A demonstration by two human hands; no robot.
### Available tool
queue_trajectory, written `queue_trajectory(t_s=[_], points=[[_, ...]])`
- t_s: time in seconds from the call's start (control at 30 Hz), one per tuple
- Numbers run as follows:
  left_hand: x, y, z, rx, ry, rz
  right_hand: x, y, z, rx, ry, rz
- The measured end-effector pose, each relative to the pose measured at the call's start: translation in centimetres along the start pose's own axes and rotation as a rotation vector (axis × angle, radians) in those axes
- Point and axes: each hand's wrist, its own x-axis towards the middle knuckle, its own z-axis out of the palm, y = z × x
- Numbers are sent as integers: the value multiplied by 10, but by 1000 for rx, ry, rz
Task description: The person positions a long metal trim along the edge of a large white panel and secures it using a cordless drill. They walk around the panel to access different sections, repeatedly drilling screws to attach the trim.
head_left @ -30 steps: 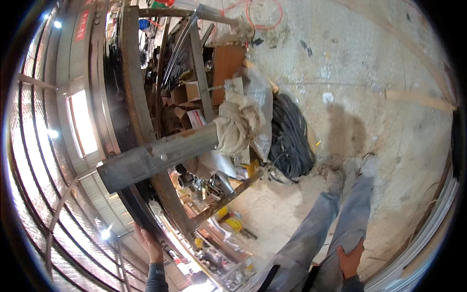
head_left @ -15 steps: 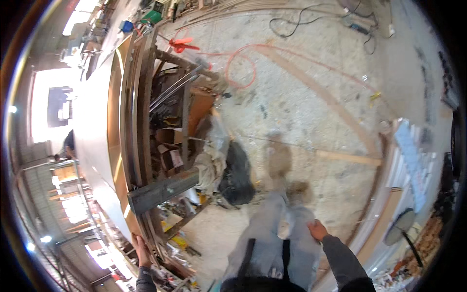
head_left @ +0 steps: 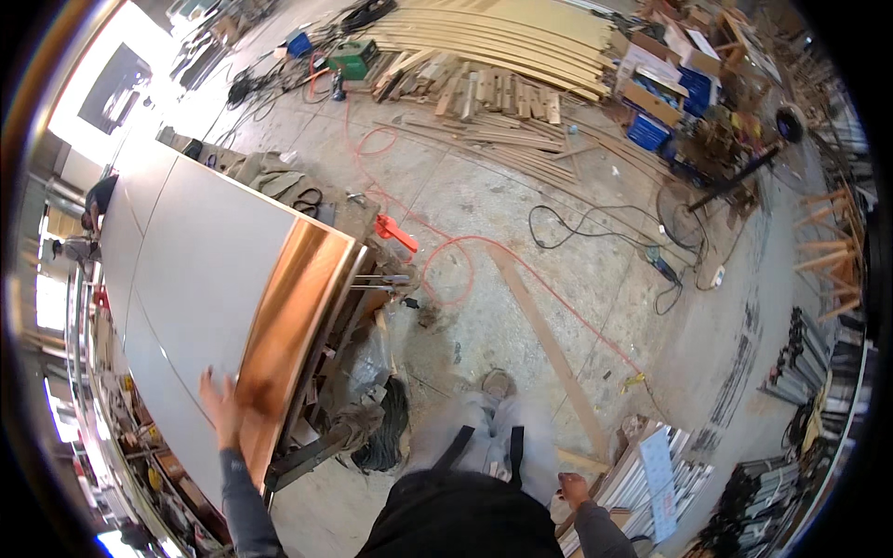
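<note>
My left hand (head_left: 221,409) is open, its fingers spread, at the near side of a large grey panel (head_left: 200,251) lying on a workbench. Beside its fingertips runs a broad, glossy wooden edge strip (head_left: 296,307) bordering the panel. Whether the hand rests on the surface or hovers just above it, I cannot tell. My right hand (head_left: 574,488) hangs low at my right side with its fingers curled in. Anything inside that curl is hidden. Nearest to it is a stack of long white and silver strips (head_left: 684,479) with a pale blue perforated piece (head_left: 659,484) on top.
An orange hose (head_left: 549,288) loops across the concrete floor, past a red-orange tool (head_left: 397,232) at the bench corner. A black cord (head_left: 581,223) lies further right. Timber offcuts (head_left: 502,93) and long boards (head_left: 502,42) cover the far floor. A black bag (head_left: 383,437) sits by the bench.
The view has swung up and ahead, showing more of the far floor and the panel top. My left hand has moved from the bench's side edge to the panel's top, fingers now spread.
</note>
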Motion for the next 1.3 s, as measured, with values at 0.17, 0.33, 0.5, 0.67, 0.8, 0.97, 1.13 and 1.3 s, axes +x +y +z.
queue_trajectory(t_s=[0.17, 0.33, 0.5, 0.67, 0.8, 0.97, 1.13, 1.3], points=[[114, 152, 63, 19, -93, -140, 40, -121, 5, -293, 99, -378], [183, 212, 112, 208, 69, -333, 88, -256, 10, -343, 62, -288], [174, 191, 117, 194, 215, -419, 125, -443, 6, -432, -36, -225], [202, 227, 111, 215, 187, -493, 184, -666, -16, -431, -68, -36], [215, 228, 123, 262, 204, -732, 243, -872, 4, -447, 4, -189], [220, 220, 132, 314, 193, -1041, 303, -1074, 102, -511, -28, -297], [322, 243, 139, 199, 157, -1041, 333, -1186, 237, -744, -310, -325], [409, 298, 155, 132, 76, -1030, 328, -1265, 353, -676, -279, -316]])
